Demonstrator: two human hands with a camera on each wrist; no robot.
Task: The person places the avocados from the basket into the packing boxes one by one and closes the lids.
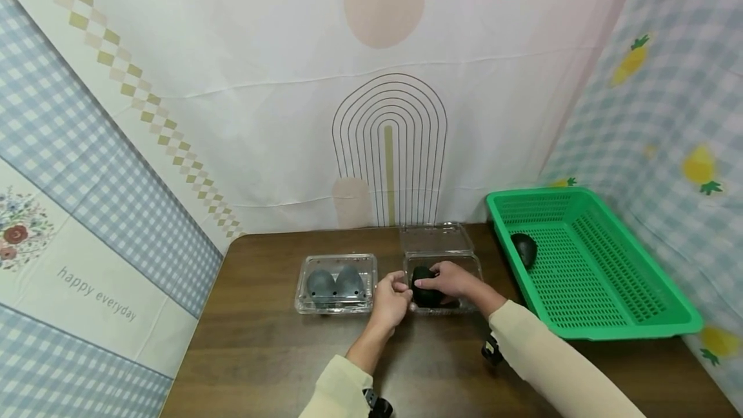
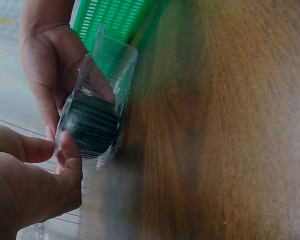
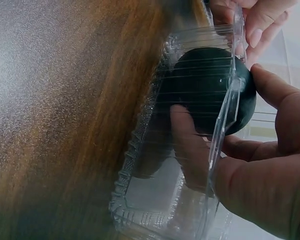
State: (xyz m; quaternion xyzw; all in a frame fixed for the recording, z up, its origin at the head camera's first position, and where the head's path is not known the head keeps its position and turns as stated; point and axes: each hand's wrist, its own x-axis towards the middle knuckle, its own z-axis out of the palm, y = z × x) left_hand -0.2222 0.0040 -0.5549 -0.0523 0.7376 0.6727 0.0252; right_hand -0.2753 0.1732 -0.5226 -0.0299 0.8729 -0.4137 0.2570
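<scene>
Right fingers (image 3: 274, 89) clasp a smooth ovoid (image 3: 205, 82); left fingers (image 2: 70, 156) pinch a ribbed plastic box (image 3: 155, 202).

Small, slanted lettering (image 1: 96, 294) on the blue-checked cloth (image 1: 99, 218) at left appears to read "happy everyday".

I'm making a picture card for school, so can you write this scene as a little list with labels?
Right hand: holds a dark-green, rounded, avocado-like fruit in an open, clear plastic box
Left hand: pinches that same box
Left side: closed, clear plastic box with two greyish, rounded fruits inside
Right side: green, rectangular, slotted plastic basket with one dark, rounded fruit inside
Surface: brown, wood-grained table
</scene>
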